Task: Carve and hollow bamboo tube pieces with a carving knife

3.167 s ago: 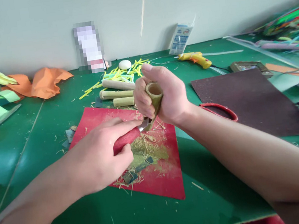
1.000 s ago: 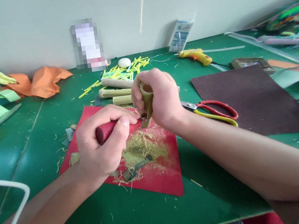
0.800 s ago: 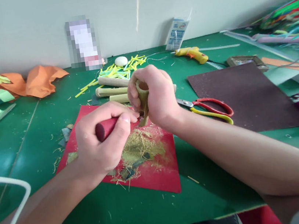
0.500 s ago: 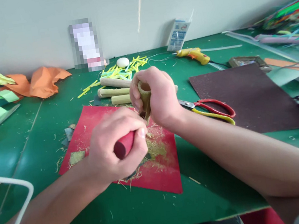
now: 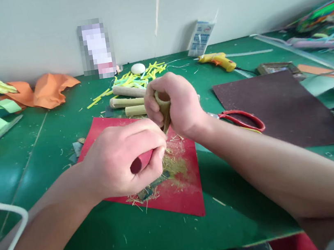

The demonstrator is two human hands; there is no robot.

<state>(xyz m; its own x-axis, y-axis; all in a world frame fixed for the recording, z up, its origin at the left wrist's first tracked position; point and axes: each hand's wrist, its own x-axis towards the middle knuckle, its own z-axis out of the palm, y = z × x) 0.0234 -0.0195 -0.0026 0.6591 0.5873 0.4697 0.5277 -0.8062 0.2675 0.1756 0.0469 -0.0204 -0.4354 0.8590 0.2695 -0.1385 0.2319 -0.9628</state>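
Observation:
My left hand (image 5: 122, 158) is closed round the thick, round red handle of a tool (image 5: 142, 161); the tool's working end is hidden behind my fingers. My right hand (image 5: 181, 102) wraps round a short hollow bamboo tube (image 5: 165, 112), whose open end faces up towards me. The lower edge of the tube comes close to my left fingertips, and I cannot tell whether they touch. Beneath both hands lies a red sheet (image 5: 192, 198) strewn with fine shavings and yellowish dust (image 5: 176, 167).
Behind my hands lie several bamboo pieces (image 5: 126, 102), yellow strips (image 5: 101, 98) and a white egg-shaped thing (image 5: 138, 69). Red-handled scissors (image 5: 247, 120) lie beside my right forearm, near a dark brown sheet (image 5: 277, 113). A yellow glue gun (image 5: 217, 61) and crumpled orange paper (image 5: 52, 91) are farther back.
My left hand has shifted slightly up and to the right with the red-handled tool, its wrist turned a little. The right hand keeps the bamboo tube in nearly the same place.

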